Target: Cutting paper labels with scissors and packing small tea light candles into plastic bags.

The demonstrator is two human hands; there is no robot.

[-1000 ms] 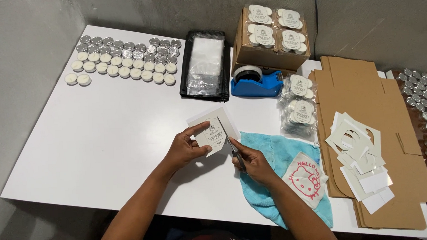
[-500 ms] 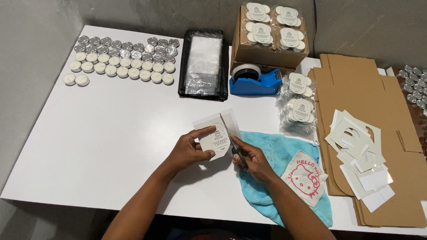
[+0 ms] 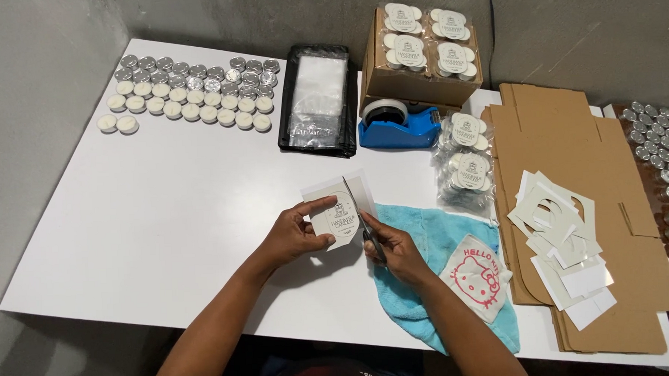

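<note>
My left hand (image 3: 295, 237) pinches a white paper sheet with a round printed label (image 3: 337, 217) and holds it just above the white table (image 3: 172, 208). My right hand (image 3: 396, 249) grips a pair of scissors (image 3: 358, 213); the blades point up and away and are set into the right side of the sheet, beside the label. Under my right wrist lies a light blue cloth (image 3: 433, 244) with a small white drawstring pouch (image 3: 477, 278) on it.
Rows of tealight candles (image 3: 190, 93) fill the far left. A black tray of clear bags (image 3: 318, 99), a blue tape dispenser (image 3: 399, 125), a cardboard box of packed candles (image 3: 422, 55), bagged candle packs (image 3: 467, 161), flat cardboard (image 3: 570, 150) with paper offcuts (image 3: 562, 236), and more tealights (image 3: 663, 162) lie around.
The sheet has turned a little in my left hand and the scissors have moved along the label's right edge. My hands stay in nearly the same spot.
</note>
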